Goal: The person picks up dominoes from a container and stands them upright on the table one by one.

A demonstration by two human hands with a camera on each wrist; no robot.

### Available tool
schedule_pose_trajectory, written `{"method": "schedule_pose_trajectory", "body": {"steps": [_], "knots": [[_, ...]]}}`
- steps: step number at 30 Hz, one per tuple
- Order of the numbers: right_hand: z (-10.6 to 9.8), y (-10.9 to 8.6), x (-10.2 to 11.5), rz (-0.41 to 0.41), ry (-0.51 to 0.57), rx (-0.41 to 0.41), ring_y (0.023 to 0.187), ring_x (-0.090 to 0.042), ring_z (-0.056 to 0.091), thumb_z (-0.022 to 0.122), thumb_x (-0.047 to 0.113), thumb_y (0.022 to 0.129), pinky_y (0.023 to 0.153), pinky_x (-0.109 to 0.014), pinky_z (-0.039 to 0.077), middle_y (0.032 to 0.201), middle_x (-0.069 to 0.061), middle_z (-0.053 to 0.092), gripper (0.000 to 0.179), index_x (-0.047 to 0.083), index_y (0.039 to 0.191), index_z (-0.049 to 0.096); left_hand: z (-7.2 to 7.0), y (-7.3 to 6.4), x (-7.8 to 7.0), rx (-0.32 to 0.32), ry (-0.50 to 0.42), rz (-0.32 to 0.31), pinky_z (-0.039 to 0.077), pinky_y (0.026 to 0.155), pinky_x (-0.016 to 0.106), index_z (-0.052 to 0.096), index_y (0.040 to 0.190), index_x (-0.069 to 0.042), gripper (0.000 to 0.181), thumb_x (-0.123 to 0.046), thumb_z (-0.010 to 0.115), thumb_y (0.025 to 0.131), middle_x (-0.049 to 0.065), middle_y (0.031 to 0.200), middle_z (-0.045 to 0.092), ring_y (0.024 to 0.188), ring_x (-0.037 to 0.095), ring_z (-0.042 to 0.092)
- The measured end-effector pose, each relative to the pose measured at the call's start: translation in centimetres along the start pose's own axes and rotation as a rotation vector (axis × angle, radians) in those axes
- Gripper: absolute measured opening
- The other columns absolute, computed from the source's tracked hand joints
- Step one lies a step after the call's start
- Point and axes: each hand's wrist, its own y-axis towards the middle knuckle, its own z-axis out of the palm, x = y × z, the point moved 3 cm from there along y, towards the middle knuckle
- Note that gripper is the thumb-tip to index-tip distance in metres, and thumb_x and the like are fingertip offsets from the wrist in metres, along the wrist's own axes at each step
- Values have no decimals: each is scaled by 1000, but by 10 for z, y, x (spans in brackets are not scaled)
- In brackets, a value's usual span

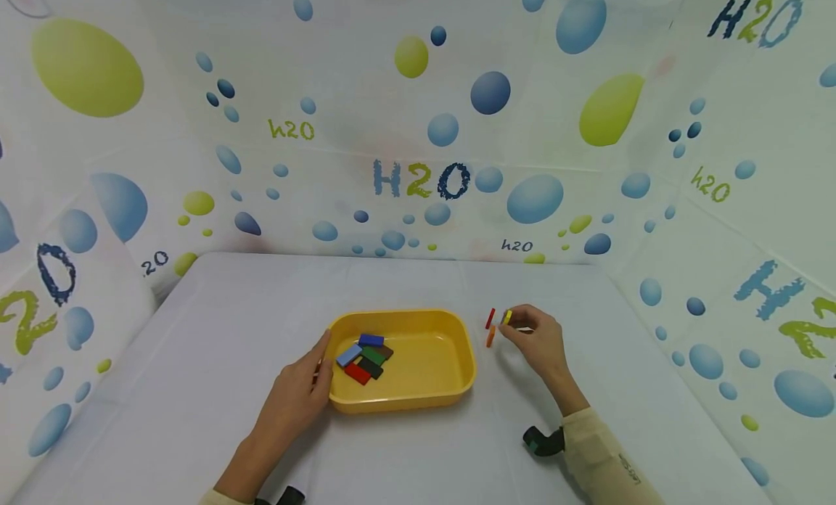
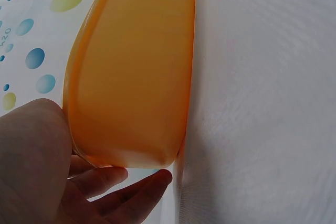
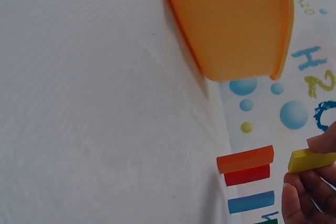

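My left hand grips the left end of a yellow plastic tray, its fingers wrapped against the outer wall in the left wrist view. Inside the tray's left half lies a loose pile of flat blocks: blue, light blue, green, black, red and brown. To the right of the tray, my right hand pinches a yellow block between thumb and fingers. Close to it, an orange block and a red block stand on edge.
A blue block and part of a green block also stand in the right wrist view, beyond the red one. White cloth covers the table. Behind it hangs a bubble-printed sheet. Black camera mounts sit at the wrists.
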Motion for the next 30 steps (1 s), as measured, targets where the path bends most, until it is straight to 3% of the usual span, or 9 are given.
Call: {"method": "schedule_pose_trajectory", "body": {"steps": [22, 30], "knots": [[6, 1, -26, 126, -87, 65, 93, -28, 69, 84, 8, 87, 80, -35, 59, 99, -8, 73, 24, 2, 108, 75, -1, 0, -2, 7, -1, -9, 59, 82, 44, 43, 156, 2, 53, -10, 55, 106, 24, 138, 62, 101, 31, 71], [11, 0, -30, 115, -128, 87, 94, -28, 69, 84, 6, 86, 78, -34, 57, 97, -6, 73, 21, 4, 105, 75, -1, 0, -2, 10, 0, -12, 59, 83, 45, 43, 156, 2, 53, -10, 54, 106, 24, 138, 62, 102, 32, 71]]}}
